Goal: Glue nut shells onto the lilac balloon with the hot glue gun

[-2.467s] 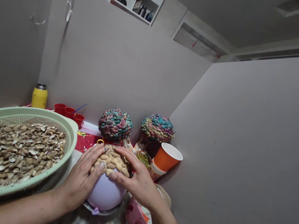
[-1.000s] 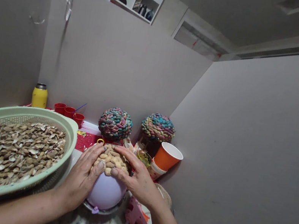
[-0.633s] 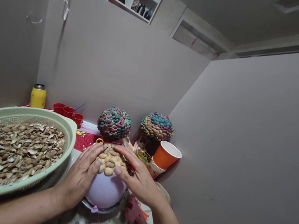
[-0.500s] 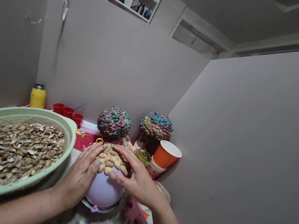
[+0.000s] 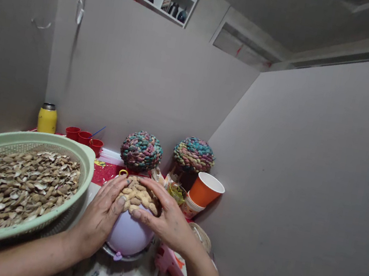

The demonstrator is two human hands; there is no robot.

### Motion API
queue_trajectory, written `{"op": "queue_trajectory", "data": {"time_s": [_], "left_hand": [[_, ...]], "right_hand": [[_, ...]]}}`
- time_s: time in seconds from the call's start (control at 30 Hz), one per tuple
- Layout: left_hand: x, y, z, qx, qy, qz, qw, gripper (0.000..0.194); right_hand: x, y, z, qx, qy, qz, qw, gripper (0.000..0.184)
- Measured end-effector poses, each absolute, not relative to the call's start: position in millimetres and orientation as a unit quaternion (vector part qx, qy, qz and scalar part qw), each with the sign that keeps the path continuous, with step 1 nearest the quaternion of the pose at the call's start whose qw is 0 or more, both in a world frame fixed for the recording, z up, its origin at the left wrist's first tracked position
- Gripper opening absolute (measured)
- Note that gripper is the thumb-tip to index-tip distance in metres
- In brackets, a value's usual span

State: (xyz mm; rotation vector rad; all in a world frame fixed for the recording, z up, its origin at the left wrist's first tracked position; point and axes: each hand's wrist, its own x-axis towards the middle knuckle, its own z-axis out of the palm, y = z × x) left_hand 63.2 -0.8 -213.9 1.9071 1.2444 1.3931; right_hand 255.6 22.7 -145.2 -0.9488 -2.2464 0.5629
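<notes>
A lilac balloon (image 5: pixel 129 235) rests in a round metal dish (image 5: pixel 135 257), its knotted end toward me. Peanut shells (image 5: pixel 138 195) cover its upper part in a cap. My left hand (image 5: pixel 103 214) is cupped against the left side, fingers together on the shells and the thumb near their lower edge. From the right, my right hand (image 5: pixel 165 215) curves around the same cap, its fingers across the top and its thumb on the lower row of shells. Between them the two hands hold the balloon. Its far side is hidden.
A green colander (image 5: pixel 90 164) full of shell halves stands at the left. Behind are a yellow bottle (image 5: pixel 47 118), red cups (image 5: pixel 84 138) and two colourful shell-covered domes (image 5: pixel 141 151). An orange paper cup (image 5: pixel 198 190) and a pink glue gun (image 5: pixel 166 258) lie to the right.
My right thumb has shifted slightly left along the lower shells. Otherwise both hands and the balloon stay in nearly the same place.
</notes>
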Motion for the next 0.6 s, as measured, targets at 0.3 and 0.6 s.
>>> {"op": "queue_trajectory", "data": {"time_s": [0.3, 0.6], "left_hand": [[61.8, 0.9, -210.6, 0.654, 0.469, 0.526, 0.276, 0.055], [59.6, 5.7, -203.5, 0.608, 0.507, 0.521, 0.318, 0.067]], "right_hand": [[263.3, 29.6, -143.5, -0.393, -0.828, 0.243, 0.317, 0.052], [262.1, 44.8, -157.0, -0.411, -0.807, 0.267, 0.331, 0.059]]}}
